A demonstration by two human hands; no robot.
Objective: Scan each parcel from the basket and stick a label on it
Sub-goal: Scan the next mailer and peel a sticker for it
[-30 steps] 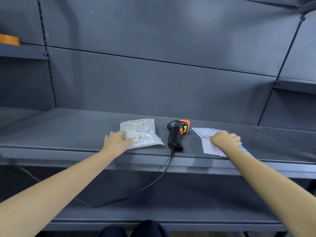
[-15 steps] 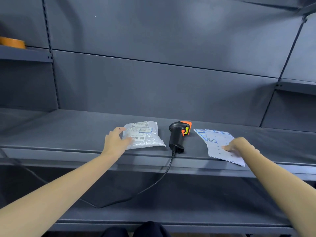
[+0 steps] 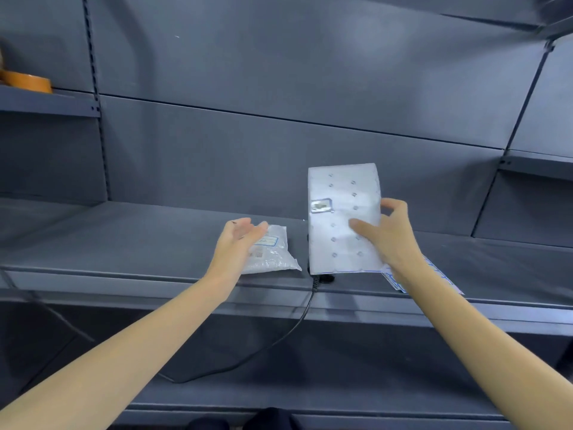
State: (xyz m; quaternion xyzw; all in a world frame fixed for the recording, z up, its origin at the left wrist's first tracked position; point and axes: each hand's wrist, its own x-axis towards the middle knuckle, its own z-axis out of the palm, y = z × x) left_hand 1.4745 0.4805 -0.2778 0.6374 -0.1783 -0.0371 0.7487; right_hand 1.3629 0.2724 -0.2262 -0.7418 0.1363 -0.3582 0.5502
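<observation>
A white plastic parcel (image 3: 273, 257) with a printed label lies on the grey shelf (image 3: 124, 243). My left hand (image 3: 240, 240) hovers over its left part, palm turned up, fingers relaxed and holding nothing. My right hand (image 3: 389, 234) holds a white label sheet (image 3: 341, 218) upright above the shelf, thumb on its front and fingers behind its right edge. One label remains on the sheet at its left edge. The sheet hides the scanner; only its base (image 3: 324, 279) and black cable (image 3: 291, 327) show.
More label sheets (image 3: 434, 277) lie on the shelf under my right wrist. A brown tape roll (image 3: 29, 80) sits on the upper left shelf. A lower shelf runs below, where the cable loops. No basket is in view.
My right hand has lifted one label sheet off the pile and raised it upright in front of the scanner. My left hand has come off the parcel and turned palm up.
</observation>
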